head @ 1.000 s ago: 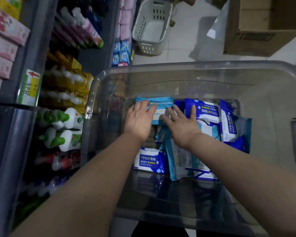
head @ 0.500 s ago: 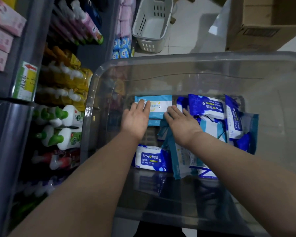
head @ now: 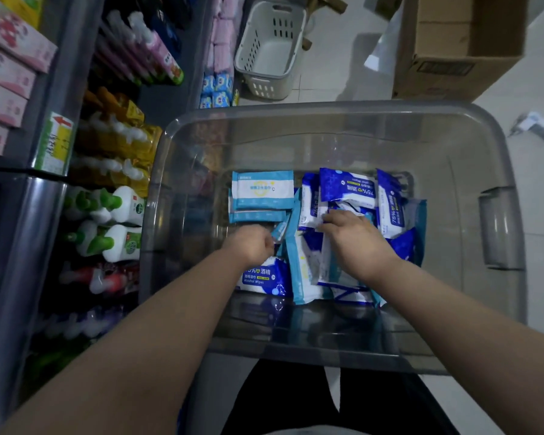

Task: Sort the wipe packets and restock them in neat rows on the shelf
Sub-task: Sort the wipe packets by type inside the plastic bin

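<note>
Bare forearms reach into a clear bin point(head: 500, 215) beside the shelf point(head: 13, 246), where the wipe packets lie jumbled. The left hand point(head: 253, 244) is fisted on the corner of a light-blue packet point(head: 280, 230). The right hand point(head: 357, 238) curls, seemingly gripping, over a dark-blue packet point(head: 314, 211). Soft, light and slick-filmed, the packets are likely best pinched across the flat body, not the seam. Beyond, a light-blue stack point(head: 263, 189) sits squared.
</note>
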`<state>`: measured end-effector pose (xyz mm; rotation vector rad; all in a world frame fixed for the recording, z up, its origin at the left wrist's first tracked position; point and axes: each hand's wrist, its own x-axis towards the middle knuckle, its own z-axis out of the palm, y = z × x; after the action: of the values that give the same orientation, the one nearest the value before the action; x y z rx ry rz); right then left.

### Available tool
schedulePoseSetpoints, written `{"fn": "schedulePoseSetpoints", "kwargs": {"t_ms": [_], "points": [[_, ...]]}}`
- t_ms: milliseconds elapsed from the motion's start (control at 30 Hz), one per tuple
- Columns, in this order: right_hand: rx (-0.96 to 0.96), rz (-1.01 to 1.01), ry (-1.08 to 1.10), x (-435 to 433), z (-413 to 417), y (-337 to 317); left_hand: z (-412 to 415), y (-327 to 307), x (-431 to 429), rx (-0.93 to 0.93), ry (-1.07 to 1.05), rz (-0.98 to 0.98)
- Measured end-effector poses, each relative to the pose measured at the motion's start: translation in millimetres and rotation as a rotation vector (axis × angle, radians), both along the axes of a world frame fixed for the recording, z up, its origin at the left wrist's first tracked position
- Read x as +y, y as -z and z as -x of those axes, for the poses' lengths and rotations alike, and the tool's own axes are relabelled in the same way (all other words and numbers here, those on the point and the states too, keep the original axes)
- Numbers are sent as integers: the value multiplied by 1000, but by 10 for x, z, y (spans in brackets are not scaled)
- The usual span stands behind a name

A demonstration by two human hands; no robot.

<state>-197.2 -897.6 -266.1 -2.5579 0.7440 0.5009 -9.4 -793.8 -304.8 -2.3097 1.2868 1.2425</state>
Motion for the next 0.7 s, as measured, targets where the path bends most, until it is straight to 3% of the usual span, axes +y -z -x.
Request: {"fn": "schedulePoseSetpoints", "kwargs": {"t_ms": [200, 300, 433, 500, 600, 667, 700], "points": [[-9, -25, -61, 30, -27, 80, 98, 310, 166, -11, 320, -264], [-38, -37, -56, 87, -125, 165, 55, 407, 236, -64, 472, -216], [-17, -33, -60, 105, -112, 231, 27, 412, 259, -89, 456, -235], [-15, -35, -47, 91, -48, 229, 75, 367, 219, -65, 350, -167], [-47, -43, -19, 65, 51, 171, 161, 190, 106, 46, -86, 0], [-55, -31, -12, 54, 109, 125, 237, 87, 42, 235, -387, -53], [-64, -21, -1, 47, 142, 112, 277, 57, 17, 269, -433, -68]]}}
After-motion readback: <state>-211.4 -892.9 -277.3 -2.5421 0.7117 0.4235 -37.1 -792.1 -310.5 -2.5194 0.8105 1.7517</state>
